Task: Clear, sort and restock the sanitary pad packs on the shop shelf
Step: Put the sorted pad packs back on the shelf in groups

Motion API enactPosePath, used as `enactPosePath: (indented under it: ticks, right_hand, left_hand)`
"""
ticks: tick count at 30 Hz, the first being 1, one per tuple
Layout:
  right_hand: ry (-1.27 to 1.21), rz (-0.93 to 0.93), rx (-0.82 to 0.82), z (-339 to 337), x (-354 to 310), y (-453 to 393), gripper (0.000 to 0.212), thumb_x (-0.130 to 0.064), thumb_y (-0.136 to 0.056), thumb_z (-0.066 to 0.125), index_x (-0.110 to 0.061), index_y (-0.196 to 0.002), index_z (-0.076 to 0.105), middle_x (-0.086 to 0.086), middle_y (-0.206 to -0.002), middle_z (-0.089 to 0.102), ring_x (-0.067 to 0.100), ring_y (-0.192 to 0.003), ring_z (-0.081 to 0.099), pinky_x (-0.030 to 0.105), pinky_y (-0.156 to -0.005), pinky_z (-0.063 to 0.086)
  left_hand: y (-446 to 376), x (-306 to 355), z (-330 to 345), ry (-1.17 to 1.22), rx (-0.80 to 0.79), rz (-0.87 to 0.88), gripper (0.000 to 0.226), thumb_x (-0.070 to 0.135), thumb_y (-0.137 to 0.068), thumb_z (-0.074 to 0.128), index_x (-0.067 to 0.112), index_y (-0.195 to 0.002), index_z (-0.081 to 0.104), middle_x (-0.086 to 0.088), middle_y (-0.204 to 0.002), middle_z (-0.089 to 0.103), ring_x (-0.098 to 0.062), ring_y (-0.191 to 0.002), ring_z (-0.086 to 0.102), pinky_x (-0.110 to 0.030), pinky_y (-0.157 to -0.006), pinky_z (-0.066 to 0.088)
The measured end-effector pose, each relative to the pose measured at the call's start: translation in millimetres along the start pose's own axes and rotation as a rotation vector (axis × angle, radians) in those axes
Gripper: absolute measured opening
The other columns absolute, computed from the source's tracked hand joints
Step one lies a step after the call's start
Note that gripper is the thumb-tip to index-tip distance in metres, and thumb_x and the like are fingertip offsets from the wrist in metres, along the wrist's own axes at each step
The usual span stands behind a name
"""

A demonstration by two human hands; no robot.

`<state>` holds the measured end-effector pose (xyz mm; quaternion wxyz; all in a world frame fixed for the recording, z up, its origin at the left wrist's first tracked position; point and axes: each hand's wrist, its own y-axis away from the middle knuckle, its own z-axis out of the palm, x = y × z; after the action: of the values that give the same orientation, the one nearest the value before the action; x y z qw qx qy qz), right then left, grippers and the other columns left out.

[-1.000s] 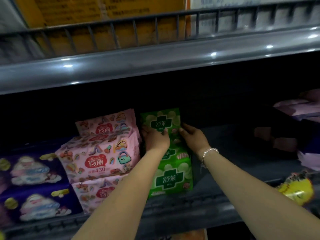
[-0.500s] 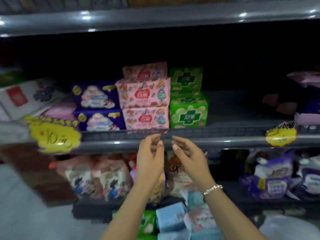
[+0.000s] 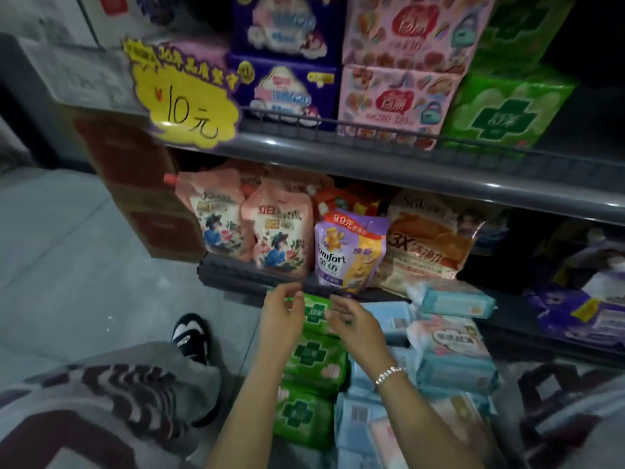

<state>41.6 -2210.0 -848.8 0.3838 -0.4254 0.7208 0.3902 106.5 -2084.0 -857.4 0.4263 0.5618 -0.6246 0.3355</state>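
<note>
The shelf crosses the upper half of the frame, with purple, pink and green packs behind its rail. Low in the centre a row of green pad packs lies beside light blue packs — grey floor is free at the left. The left hand and right hand hover over the top green pack, fingers loose, holding nothing

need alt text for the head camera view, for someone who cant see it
Two open hands, left and right, reach down toward a row of green pad packs lying low beside pale blue packs. Above, a shelf rail fronts purple, pink and green packs.
</note>
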Motion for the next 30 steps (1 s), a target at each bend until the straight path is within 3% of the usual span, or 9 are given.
enactPosePath:
  ticks: [4,8,11,16,18,20,22,24,30]
  right_hand:
    - [0.11,0.142,-0.103,22.3,30.5,-10.1,0.051,-0.035,-0.093,0.062,-0.021,-0.139,0.048,-0.003,-0.136,0.055,0.012,-0.116,0.057,0.03,-0.095,0.049]
    - [0.245,0.243,-0.157,41.6,57.4,-22.0,0.058,-0.04,-0.092,0.062,-0.021,-0.143,0.043,0.0,-0.139,0.053,0.012,-0.097,0.062,0.022,-0.078,0.053]
    - [0.379,0.225,-0.132,52.8,71.1,-32.2,0.062,-0.039,-0.091,0.064,-0.014,-0.143,0.043,0.007,-0.144,0.048,0.019,-0.115,0.058,0.029,-0.095,0.047]
    - [0.451,0.204,-0.084,61.5,77.6,-43.1,0.06,-0.034,-0.088,0.069,-0.018,-0.141,0.048,0.009,-0.145,0.046,0.024,-0.124,0.052,0.037,-0.103,0.045]
    - [0.49,0.162,-0.059,63.9,78.3,-45.2,0.054,-0.03,-0.087,0.07,-0.019,-0.138,0.053,0.008,-0.142,0.047,0.022,-0.118,0.055,0.025,-0.097,0.047]
    - [0.533,0.131,-0.044,66.3,76.6,-47.2,0.051,-0.026,-0.086,0.071,-0.018,-0.134,0.056,0.006,-0.132,0.05,0.013,-0.095,0.054,0.008,-0.074,0.041]
    - [0.504,0.11,-0.009,69.7,75.6,-48.6,0.048,-0.022,-0.084,0.074,-0.016,-0.129,0.059,0.002,-0.117,0.052,0.009,-0.086,0.048,0.011,-0.072,0.04]
    - [0.45,0.107,0.011,72.4,75.6,-48.2,0.046,-0.018,-0.081,0.076,-0.015,-0.125,0.062,-0.003,-0.105,0.047,0.012,-0.084,0.051,0.023,-0.076,0.051]
    - [0.423,0.086,0.015,73.3,76.2,-49.2,0.046,-0.014,-0.075,0.081,-0.014,-0.117,0.062,0.001,-0.105,0.05,0.012,-0.092,0.049,0.025,-0.081,0.05]
  left_hand:
    - [-6.6,-51.9,7.9,0.0,-0.06,-0.17,0.03,0.017,-0.097,0.053,0.006,-0.124,0.059,-0.01,-0.121,0.061,-0.021,-0.104,0.059,-0.024,-0.081,0.043]
    - [-12.3,-90.5,12.8,-0.035,-0.074,-0.317,0.04,0.019,-0.096,0.056,0.006,-0.134,0.051,-0.015,-0.135,0.048,-0.03,-0.125,0.047,-0.03,-0.098,0.037]
    - [-20.4,-108.9,14.9,0.04,-0.111,-0.419,0.047,0.021,-0.096,0.058,0.008,-0.139,0.046,-0.015,-0.139,0.047,-0.03,-0.126,0.047,-0.037,-0.101,0.04]
    - [-26.0,-124.0,25.5,0.222,-0.116,-0.488,0.038,0.011,-0.091,0.063,0.006,-0.128,0.056,-0.015,-0.111,0.065,-0.029,-0.096,0.062,-0.038,-0.082,0.054]
    - [-23.9,-129.8,30.8,0.263,-0.044,-0.538,0.034,0.015,-0.087,0.069,0.004,-0.119,0.062,-0.013,-0.104,0.068,-0.028,-0.094,0.064,-0.035,-0.081,0.052]
    - [-20.5,-133.2,33.5,0.303,0.013,-0.596,0.03,0.019,-0.084,0.074,0.003,-0.108,0.067,-0.012,-0.098,0.069,-0.025,-0.089,0.064,-0.034,-0.078,0.052]
    - [-16.5,-136.5,31.4,0.359,0.008,-0.648,0.029,0.018,-0.082,0.076,0.002,-0.104,0.067,-0.013,-0.097,0.069,-0.028,-0.088,0.064,-0.039,-0.08,0.054]
    - [-12.5,-141.0,24.5,0.394,-0.032,-0.686,0.031,0.017,-0.081,0.077,0.001,-0.104,0.065,-0.013,-0.097,0.069,-0.028,-0.086,0.064,-0.037,-0.078,0.053]
    - [-18.9,-138.6,8.8,0.19,-0.083,-0.568,0.029,0.015,-0.078,0.079,0.009,-0.062,0.056,-0.004,-0.061,0.056,-0.013,-0.055,0.046,-0.016,-0.049,0.039]
